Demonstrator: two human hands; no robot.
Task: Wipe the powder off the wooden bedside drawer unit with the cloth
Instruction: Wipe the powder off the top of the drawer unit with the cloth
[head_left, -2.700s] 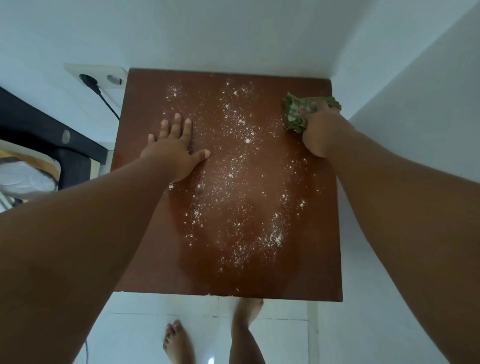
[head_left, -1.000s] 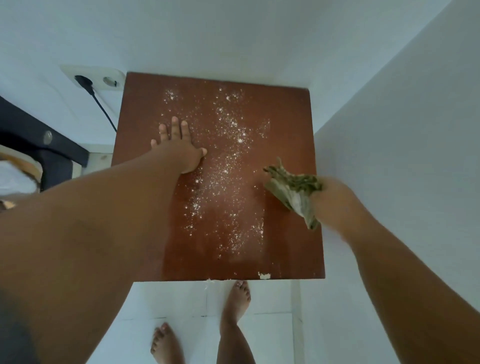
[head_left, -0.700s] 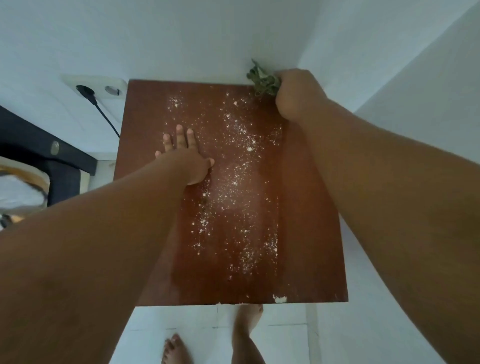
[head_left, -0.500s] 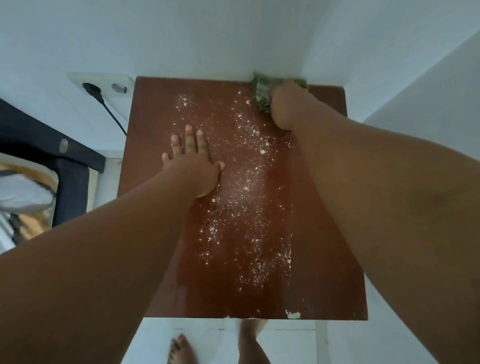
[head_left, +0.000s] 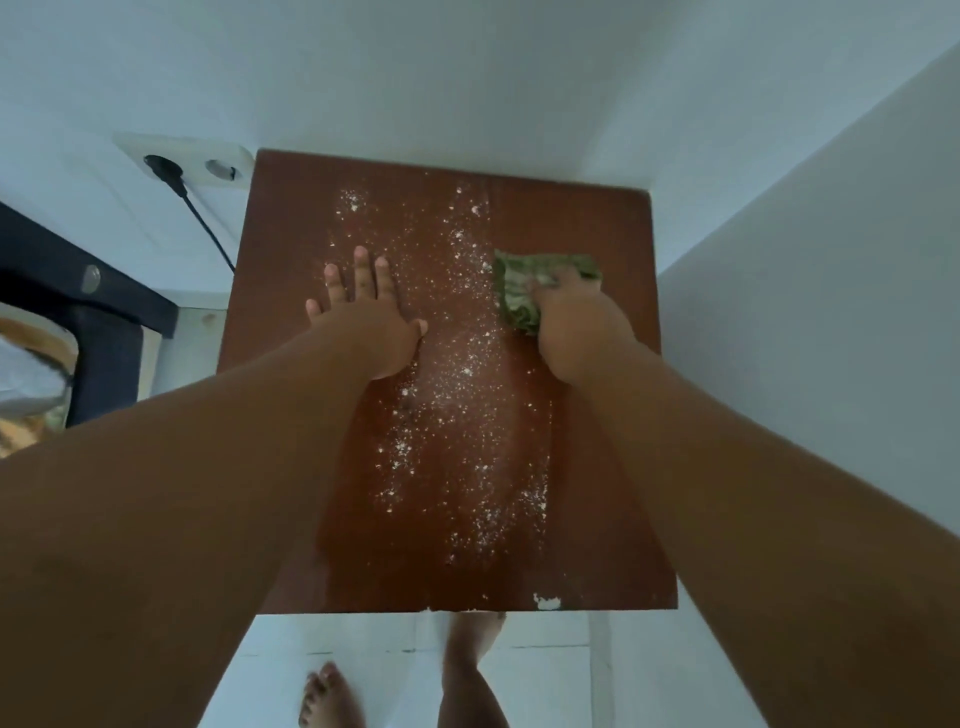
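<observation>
Drawers of the reddish-brown wooden bedside drawer unit (head_left: 275, 260) are out of sight: only its flat top shows, seen from above. The two forearms cover its near left corner and part of its right side. Much of the crumpled green cloth (head_left: 519, 291) is hidden under the right hand (head_left: 576, 332), and the fingertips there are blurred. At the left edge a dark bed frame (head_left: 78, 291) is cut off, with pale, blurred shapes below it that cannot be made out.

The right hand grips the cloth, fingers bent over it, and presses it onto the top in the far right part. The left hand (head_left: 363, 322) lies flat on the top, fingers straight and slightly spread, left of the middle. It holds nothing.

The scattered white powder (head_left: 457, 415) runs in a band down the middle of the top, between the two hands, from the far edge almost to the near edge. The cloth touches its right margin. A small white patch (head_left: 545, 603) sits at the near edge.

A white wall socket (head_left: 192, 163) with a black plug and cable (head_left: 208, 228) is just beside the far left corner. Two bare feet (head_left: 327, 696) stand on the white tiled floor (head_left: 545, 670).
</observation>
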